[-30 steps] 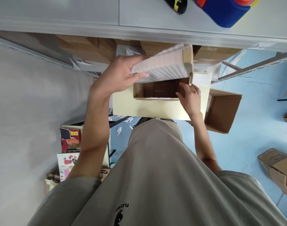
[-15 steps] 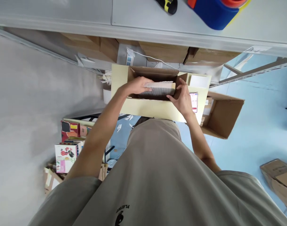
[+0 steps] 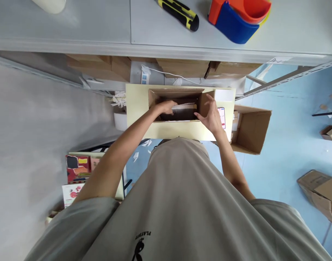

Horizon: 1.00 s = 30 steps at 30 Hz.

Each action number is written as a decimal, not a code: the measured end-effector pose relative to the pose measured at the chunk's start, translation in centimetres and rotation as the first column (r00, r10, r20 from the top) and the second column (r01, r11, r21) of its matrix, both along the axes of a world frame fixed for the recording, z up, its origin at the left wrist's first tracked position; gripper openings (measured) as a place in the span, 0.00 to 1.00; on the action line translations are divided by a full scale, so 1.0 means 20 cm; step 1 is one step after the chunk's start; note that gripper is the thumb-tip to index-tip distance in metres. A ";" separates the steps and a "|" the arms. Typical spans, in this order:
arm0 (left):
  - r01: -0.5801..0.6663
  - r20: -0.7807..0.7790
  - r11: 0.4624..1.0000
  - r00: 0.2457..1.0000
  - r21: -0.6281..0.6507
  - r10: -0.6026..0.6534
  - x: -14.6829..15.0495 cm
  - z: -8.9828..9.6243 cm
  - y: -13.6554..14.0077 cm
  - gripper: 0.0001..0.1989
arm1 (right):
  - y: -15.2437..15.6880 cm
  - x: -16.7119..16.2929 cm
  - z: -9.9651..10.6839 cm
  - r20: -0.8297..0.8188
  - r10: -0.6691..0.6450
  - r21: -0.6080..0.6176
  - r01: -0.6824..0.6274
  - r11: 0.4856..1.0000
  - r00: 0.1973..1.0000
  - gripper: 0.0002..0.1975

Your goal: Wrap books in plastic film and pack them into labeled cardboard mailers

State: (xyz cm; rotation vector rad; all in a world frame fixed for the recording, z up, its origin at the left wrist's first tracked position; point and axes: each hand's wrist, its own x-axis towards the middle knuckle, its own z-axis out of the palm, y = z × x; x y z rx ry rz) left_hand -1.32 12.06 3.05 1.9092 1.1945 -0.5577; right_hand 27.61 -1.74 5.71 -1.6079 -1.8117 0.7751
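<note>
An open brown cardboard box stands on the pale yellow tabletop. My left hand reaches into it, thumb and fingers closed on the left end of a flat, book-like packet. The packet has a whitish top edge, a greyish face and a tan strip at its right end; its lower part is in shadow inside the box. My right hand is at the box's right end, thumb and fingers spread apart by the raised end flap. A phone with a lit screen lies beside that hand.
Behind the table is a grey shelf bearing a yellow-black utility knife and a red-blue tape dispenser. Another open carton stands to the right. A white bin is at the left, with books nearer me.
The packet sits lower in the box, and my left hand has gone down with it. My right hand stays by the end flap. The head view has shifted, showing more of the shelf top.
</note>
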 end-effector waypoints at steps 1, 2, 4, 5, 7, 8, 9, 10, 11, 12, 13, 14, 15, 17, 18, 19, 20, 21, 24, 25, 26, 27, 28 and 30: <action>-0.002 0.016 1.000 1.000 0.026 0.002 -0.02 0.04 -0.02 0.43 | -0.01 0.00 0.01 0.015 -0.003 0.012 0.003 1.000 1.000 0.46; -0.005 0.053 0.998 0.999 0.058 0.002 -0.04 0.08 -0.06 0.47 | -0.02 0.00 0.03 0.032 -0.011 0.023 0.010 1.000 0.999 0.46; -0.028 0.166 0.990 0.986 0.141 0.005 -0.11 0.17 -0.17 0.47 | -0.05 0.01 0.04 0.058 -0.043 0.033 0.041 0.999 0.997 0.49; -0.060 0.227 0.979 0.974 0.196 0.014 -0.15 0.21 -0.24 0.46 | -0.06 0.01 0.04 0.061 -0.061 0.031 0.059 0.998 0.996 0.51; -0.204 0.327 0.919 0.941 0.337 0.089 -0.23 0.29 -0.39 0.45 | -0.09 0.02 0.05 0.046 -0.088 0.017 0.088 0.996 0.995 0.55; -0.310 0.364 0.862 0.918 0.402 0.161 -0.27 0.32 -0.46 0.48 | -0.10 0.02 0.05 0.034 -0.097 0.008 0.097 0.995 0.995 0.55; -0.416 0.397 0.794 0.885 0.443 0.242 -0.30 0.34 -0.53 0.53 | -0.12 0.02 0.06 0.024 -0.103 -0.003 0.103 0.995 0.994 0.54; -0.509 0.428 0.728 0.845 0.460 0.320 -0.33 0.35 -0.59 0.58 | -0.13 0.02 0.08 0.017 -0.105 -0.015 0.105 0.994 0.994 0.52; -0.585 0.457 0.673 0.801 0.454 0.388 -0.36 0.35 -0.64 0.62 | -0.15 0.01 0.09 0.013 -0.101 -0.028 0.101 0.994 0.995 0.50; -0.640 0.481 0.637 0.759 0.429 0.439 -0.37 0.35 -0.68 0.64 | -0.16 -0.01 0.11 0.011 -0.089 -0.042 0.089 0.995 0.996 0.49; -0.677 0.503 0.622 0.725 0.393 0.471 -0.38 0.33 -0.71 0.65 | -0.17 -0.02 0.13 0.008 -0.067 -0.058 0.068 0.996 0.998 0.48; -0.695 0.524 0.627 0.701 0.351 0.484 -0.39 0.32 -0.74 0.64 | -0.18 -0.04 0.15 0.005 -0.040 -0.075 0.040 0.996 0.999 0.48; -0.696 0.541 0.649 0.689 0.306 0.483 -0.39 0.31 -0.75 0.62 | -0.18 -0.05 0.16 0.002 -0.009 -0.095 0.010 0.995 1.000 0.47; -0.656 0.556 0.721 0.694 0.225 0.458 -0.37 0.29 -0.76 0.60 | -0.18 -0.08 0.17 -0.002 0.043 -0.145 -0.043 0.989 0.999 0.45; -0.627 0.553 0.755 0.705 0.192 0.445 -0.37 0.28 -0.76 0.60 | -0.17 -0.09 0.17 -0.002 0.061 -0.174 -0.060 0.983 0.998 0.41; -0.605 0.544 0.778 0.715 0.168 0.439 -0.36 0.28 -0.74 0.60 | -0.15 -0.10 0.16 -0.004 0.070 -0.205 -0.069 0.976 0.998 0.36; -0.596 0.533 0.788 0.722 0.154 0.442 -0.36 0.27 -0.72 0.60 | -0.13 -0.11 0.14 -0.002 0.067 -0.235 -0.066 0.970 0.998 0.32; -0.601 0.523 0.785 0.722 0.151 0.453 -0.37 0.26 -0.70 0.60 | -0.11 -0.11 0.12 0.007 0.049 -0.264 -0.046 0.963 0.999 0.29; -0.664 0.520 0.723 0.692 0.189 0.500 -0.40 0.22 -0.58 0.58 | -0.03 -0.10 0.05 0.106 -0.072 -0.325 0.103 0.940 0.992 0.32; -0.683 0.528 0.700 0.682 0.210 0.507 -0.41 0.20 -0.53 0.58 | 0.00 -0.10 0.02 0.153 -0.114 -0.328 0.159 0.931 0.982 0.35; -0.695 0.539 0.681 0.674 0.232 0.504 -0.42 0.18 -0.48 0.58 | 0.02 -0.10 -0.01 0.192 -0.148 -0.318 0.204 0.926 0.970 0.38; -0.700 0.554 0.668 0.671 0.253 0.493 -0.42 0.15 -0.43 0.59 | 0.04 -0.09 -0.03 0.214 -0.176 -0.295 0.235 0.926 0.961 0.41; -0.699 0.569 0.661 0.672 0.273 0.475 -0.43 0.13 -0.38 0.59 | 0.06 -0.09 -0.06 0.214 -0.199 -0.260 0.253 0.932 0.956 0.43; -0.688 0.596 0.658 0.677 0.305 0.432 -0.43 0.10 -0.31 0.59 | 0.08 -0.08 -0.09 0.175 -0.229 -0.174 0.259 0.950 0.958 0.46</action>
